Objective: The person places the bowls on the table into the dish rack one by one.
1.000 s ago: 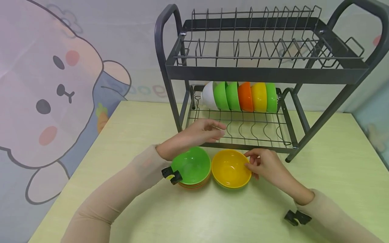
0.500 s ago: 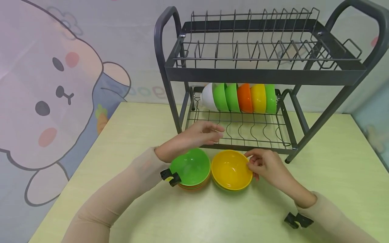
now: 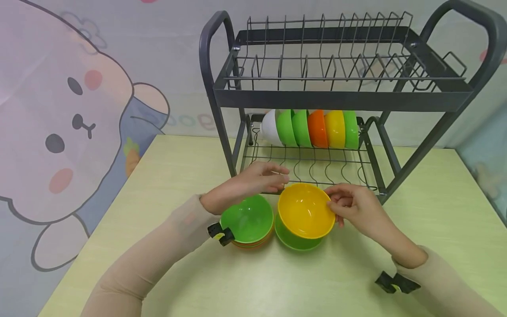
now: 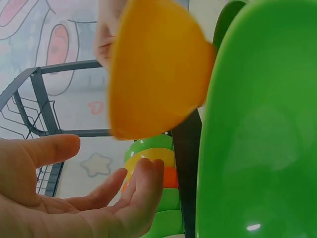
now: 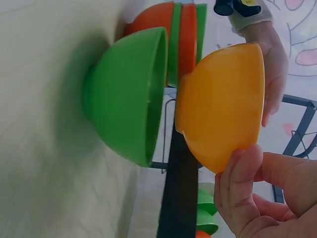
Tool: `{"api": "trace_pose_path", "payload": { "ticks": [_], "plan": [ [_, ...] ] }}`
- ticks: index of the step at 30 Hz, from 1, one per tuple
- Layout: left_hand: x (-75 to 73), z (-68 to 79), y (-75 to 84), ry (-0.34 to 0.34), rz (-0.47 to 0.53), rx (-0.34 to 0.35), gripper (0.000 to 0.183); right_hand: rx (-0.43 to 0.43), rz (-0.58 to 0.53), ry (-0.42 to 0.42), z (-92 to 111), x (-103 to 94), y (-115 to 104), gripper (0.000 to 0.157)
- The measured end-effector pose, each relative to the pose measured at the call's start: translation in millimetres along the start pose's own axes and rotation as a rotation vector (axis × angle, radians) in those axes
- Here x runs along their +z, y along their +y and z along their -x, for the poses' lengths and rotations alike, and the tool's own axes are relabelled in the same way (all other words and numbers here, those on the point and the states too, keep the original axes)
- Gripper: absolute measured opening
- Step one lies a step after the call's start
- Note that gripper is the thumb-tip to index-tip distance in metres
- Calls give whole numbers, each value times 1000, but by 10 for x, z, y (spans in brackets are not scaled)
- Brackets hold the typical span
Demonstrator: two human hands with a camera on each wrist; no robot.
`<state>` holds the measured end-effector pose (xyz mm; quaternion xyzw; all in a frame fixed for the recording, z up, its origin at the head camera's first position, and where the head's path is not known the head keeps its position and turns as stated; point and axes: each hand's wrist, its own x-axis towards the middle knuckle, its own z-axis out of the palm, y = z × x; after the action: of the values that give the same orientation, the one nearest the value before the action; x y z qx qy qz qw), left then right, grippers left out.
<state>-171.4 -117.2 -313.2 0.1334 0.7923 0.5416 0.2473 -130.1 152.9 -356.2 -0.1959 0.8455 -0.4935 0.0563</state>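
Note:
My right hand pinches the rim of a yellow bowl, thumb on one side and fingers on the other. In the right wrist view the yellow bowl is raised clear of a green bowl standing on the table. My left hand hovers with loosely bent fingers above a stack of bowls, a green bowl on top with orange rims showing below. Nothing is in the left hand; in the left wrist view its fingers are spread apart near the yellow bowl.
A dark two-tier dish rack stands behind the bowls. On its lower tier several bowls stand on edge in a row: white, green, orange and yellow. The pale table stretches out on both sides.
My right hand has lifted the yellow bowl off the green bowl beneath it, up and slightly to the right, uncovering the green one. The left hand has barely moved.

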Motion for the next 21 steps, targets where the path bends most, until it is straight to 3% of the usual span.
{"api": "trace_pose_path", "payload": {
  "ticks": [12,21],
  "plan": [
    [29,41,3,-202,228,20,48,-20,-50,60,-29,-169,-130,29],
    [41,39,27,-248,326,-1,49,-36,-90,86,-27,-224,-193,30]
  ]
}}
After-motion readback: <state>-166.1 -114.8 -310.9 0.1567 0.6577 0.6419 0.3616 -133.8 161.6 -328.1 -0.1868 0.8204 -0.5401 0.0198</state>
